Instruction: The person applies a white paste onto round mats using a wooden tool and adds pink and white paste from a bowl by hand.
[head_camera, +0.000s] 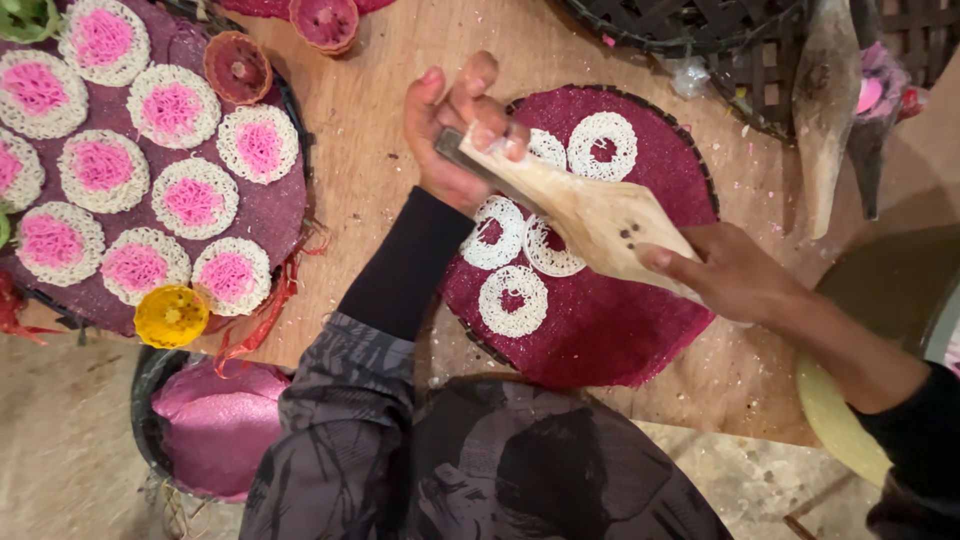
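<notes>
A wooden press (590, 215) is held over a round crimson mat (620, 320) near the middle of the wooden surface (370, 150), the left hand (455, 130) gripping its metal handle and the right hand (725, 272) closed on its other end. White noodle rings (512, 300) lie on the mat beneath it. A second mat (270, 215) with pink-centred rings sits at the surface's left edge, a dark woven basket (740, 60) at its far right corner, and bare floor (60, 450) shows below.

A home food-making workspace: round dark-red mats (640, 310) bearing white and pink noodle rings (100, 170) lie on a wooden board (370, 130) beside woven baskets (740, 50).

Bare board (370, 150) between mats (640, 320); trays (270, 215) flank.
</notes>
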